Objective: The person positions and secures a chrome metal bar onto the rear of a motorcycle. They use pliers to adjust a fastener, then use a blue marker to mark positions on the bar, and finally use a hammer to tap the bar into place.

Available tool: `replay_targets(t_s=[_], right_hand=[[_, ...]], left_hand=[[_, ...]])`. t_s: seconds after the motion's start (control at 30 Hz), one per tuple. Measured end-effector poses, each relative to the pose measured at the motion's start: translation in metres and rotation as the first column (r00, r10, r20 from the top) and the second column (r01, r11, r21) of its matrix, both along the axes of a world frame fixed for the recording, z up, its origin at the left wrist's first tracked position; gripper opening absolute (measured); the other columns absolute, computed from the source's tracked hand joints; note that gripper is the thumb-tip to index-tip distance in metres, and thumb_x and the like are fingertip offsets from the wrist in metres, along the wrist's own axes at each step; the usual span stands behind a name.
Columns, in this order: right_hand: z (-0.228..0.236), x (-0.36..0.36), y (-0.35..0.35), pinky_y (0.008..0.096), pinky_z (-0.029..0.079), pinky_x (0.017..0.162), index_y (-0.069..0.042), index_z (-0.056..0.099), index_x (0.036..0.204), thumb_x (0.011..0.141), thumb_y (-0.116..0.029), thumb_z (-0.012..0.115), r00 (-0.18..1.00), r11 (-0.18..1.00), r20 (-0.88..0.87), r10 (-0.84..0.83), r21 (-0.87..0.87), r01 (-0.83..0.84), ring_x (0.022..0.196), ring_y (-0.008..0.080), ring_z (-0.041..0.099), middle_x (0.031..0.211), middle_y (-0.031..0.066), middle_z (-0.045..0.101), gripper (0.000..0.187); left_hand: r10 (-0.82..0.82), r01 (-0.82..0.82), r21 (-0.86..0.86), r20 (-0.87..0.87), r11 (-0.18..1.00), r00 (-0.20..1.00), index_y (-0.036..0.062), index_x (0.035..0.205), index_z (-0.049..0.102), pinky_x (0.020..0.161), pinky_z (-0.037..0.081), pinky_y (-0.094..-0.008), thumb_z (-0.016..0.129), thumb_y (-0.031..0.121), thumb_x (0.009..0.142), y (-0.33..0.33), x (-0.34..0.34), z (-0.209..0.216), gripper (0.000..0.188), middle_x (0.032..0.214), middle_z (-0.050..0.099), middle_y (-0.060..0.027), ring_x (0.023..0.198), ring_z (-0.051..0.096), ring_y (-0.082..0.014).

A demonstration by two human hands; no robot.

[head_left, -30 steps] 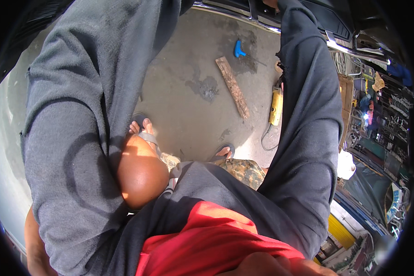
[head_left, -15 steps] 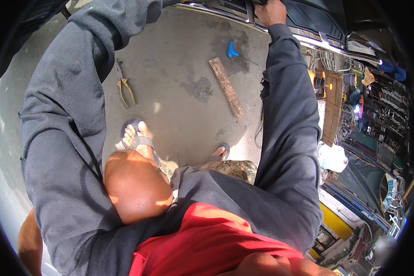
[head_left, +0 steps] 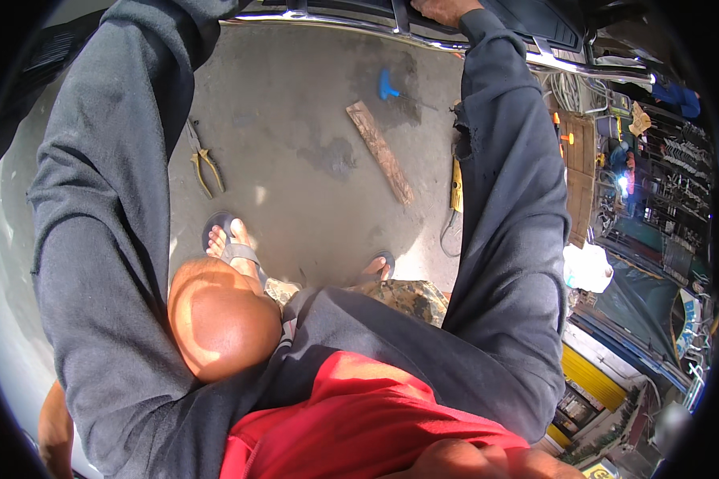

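Note:
Both my arms, in dark sleeves, reach up to a chrome-edged side step (head_left: 339, 26) of a vehicle at the far edge. My right hand (head_left: 449, 9) is at the black inner part of the step, beside a dark ribbed pad (head_left: 547, 22). Its fingers are mostly cut off by the upper edge, so their grip is hidden. My left hand lies outside the picture; only the sleeve (head_left: 148, 48) shows, crossing the step's left end.
On the concrete floor lie yellow-handled pliers (head_left: 206, 169), a wooden strip (head_left: 381, 152) and a blue T-handled tool (head_left: 387, 85). A yellow tool with a cord (head_left: 456, 188) is partly behind my right sleeve. Racks of metal parts (head_left: 679, 172) stand at right.
The view has shifted, so floor things sit slightly more to the left and the yellow tool shows. My right hand appears farther left and higher, more cut off by the upper edge.

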State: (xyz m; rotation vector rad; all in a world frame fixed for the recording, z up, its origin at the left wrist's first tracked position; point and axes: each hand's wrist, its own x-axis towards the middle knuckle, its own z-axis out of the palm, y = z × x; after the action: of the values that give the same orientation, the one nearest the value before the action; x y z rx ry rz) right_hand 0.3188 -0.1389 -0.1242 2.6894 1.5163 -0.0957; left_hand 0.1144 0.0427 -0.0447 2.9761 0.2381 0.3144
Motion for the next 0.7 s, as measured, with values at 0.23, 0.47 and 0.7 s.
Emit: replay_targets(t_s=[0.23, 0.47, 0.7], right_hand=[[0.005, 0.009, -0.005, 0.0277, 0.05, 0.069, -0.007, 0.067, 0.133, 0.091, -0.009, 0.047, 0.642, 0.917, -0.766, -0.044, 0.224, 0.33, 0.079, 0.0135, 0.062, 0.097, 0.003, 0.072, 0.047], [-0.022, 0.059, 0.012, 0.0224, 0.045, 0.059, -0.002, 0.062, 0.138, 0.101, -0.01, 0.051, 0.618, 0.995, -0.784, -0.058, 0.007, 0.102, 0.066, 0.0064, 0.057, 0.085, -0.0013, 0.069, 0.04], [-0.033, 0.05, 0.024, 0.0355, 0.054, 0.078, -0.003, 0.079, 0.107, 0.092, -0.032, 0.072, 0.942, 0.964, -0.337, 0.004, 0.25, 0.086, 0.079, 0.0195, 0.068, 0.086, 0.0097, 0.074, 0.033]], left_hand=[[-0.081, 0.041, 0.282, 0.131, 0.959, 0.988, 0.0078, 0.104, 0.078, 0.086, 0.058, -0.0465, 0.073, 0.034, 0.085, 0.004, 0.018, -0.012, 0.033, 0.104, 0.075, -0.0189, 0.099, 0.073, -0.0362], [-0.126, 0.094, 0.239, 0.119, 0.966, 0.985, 0.0063, 0.102, 0.078, 0.086, 0.056, -0.0468, 0.069, 0.03, 0.087, 0.005, 0.0, -0.028, 0.029, 0.104, 0.073, -0.018, 0.102, 0.071, -0.0348], [-0.131, 0.146, 0.24, -0.076, 0.96, 0.988, 0.0083, 0.102, 0.077, 0.089, 0.053, -0.0467, 0.068, 0.031, 0.088, -0.011, -0.052, -0.057, 0.028, 0.107, 0.07, -0.0152, 0.106, 0.067, -0.0323]])
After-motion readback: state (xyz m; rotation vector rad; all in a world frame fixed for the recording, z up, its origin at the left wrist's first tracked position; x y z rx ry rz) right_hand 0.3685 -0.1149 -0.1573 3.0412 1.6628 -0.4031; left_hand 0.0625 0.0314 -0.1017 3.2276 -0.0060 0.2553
